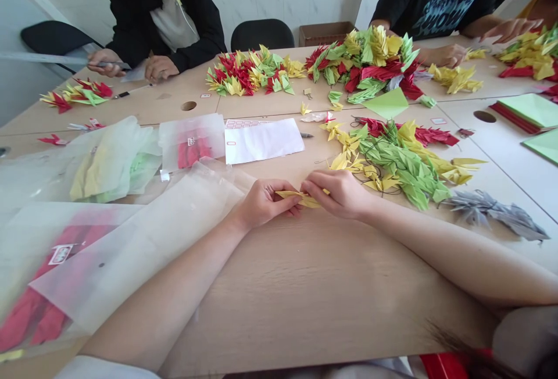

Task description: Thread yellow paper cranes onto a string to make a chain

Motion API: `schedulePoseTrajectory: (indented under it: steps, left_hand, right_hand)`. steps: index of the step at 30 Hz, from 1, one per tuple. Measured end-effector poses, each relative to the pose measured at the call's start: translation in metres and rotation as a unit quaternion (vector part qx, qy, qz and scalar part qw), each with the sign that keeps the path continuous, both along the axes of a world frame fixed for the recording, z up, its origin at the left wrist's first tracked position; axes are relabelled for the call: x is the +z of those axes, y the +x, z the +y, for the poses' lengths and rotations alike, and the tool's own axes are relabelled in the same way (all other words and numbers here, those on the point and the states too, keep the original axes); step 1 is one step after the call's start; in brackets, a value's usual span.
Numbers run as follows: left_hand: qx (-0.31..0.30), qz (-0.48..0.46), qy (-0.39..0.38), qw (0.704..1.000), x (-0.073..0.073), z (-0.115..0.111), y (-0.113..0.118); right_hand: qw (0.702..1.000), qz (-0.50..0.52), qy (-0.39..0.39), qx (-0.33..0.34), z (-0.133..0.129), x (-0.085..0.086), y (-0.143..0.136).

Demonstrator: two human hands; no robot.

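My left hand [263,203] and my right hand [339,193] meet at the middle of the wooden table [305,286], both pinching one folded yellow paper piece [300,198] held flat just above the tabletop. My left fingers grip its left end, my right fingers its right end. Right behind my right hand lies a heap of folded yellow, green and red paper pieces [394,161] with thin dark string among them.
Clear plastic bags [108,239] holding red, yellow and green paper cover the left side. A white sheet [261,140] lies ahead. More folded paper piles [253,71] [366,62] sit farther back. Grey folded pieces [492,210] lie right. Two other people sit across the table.
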State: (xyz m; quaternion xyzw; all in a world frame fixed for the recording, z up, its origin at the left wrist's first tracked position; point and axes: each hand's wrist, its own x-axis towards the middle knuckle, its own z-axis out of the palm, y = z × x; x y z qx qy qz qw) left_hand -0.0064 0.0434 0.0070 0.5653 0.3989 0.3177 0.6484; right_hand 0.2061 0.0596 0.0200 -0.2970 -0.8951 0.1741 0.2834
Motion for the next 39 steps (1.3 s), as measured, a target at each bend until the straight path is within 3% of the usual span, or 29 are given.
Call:
schedulePoseTrajectory:
  steps: [3, 7, 13, 26, 39]
  left_hand:
    - [0.003, 0.004, 0.001, 1.0, 0.002, -0.001, 0.001]
    - [-0.01, 0.005, -0.017, 1.0, 0.002, -0.001, 0.0]
    - [-0.026, 0.006, -0.039, 0.999, 0.002, 0.001, -0.002]
    - [-0.023, 0.008, -0.044, 0.999, 0.002, 0.001, -0.001]
    - [-0.02, -0.001, -0.038, 0.999, 0.0, 0.001, -0.003]
  right_hand:
    - [0.997, 0.007, -0.083, 0.0, 0.002, 0.002, -0.004]
    - [0.991, -0.029, -0.073, 0.106, 0.01, 0.001, -0.004]
    - [0.983, -0.044, -0.087, 0.154, 0.015, -0.004, -0.001]
    - [0.983, -0.063, -0.093, 0.148, 0.011, -0.003, -0.004]
    - [0.988, -0.061, -0.045, 0.133, 0.012, -0.012, -0.004]
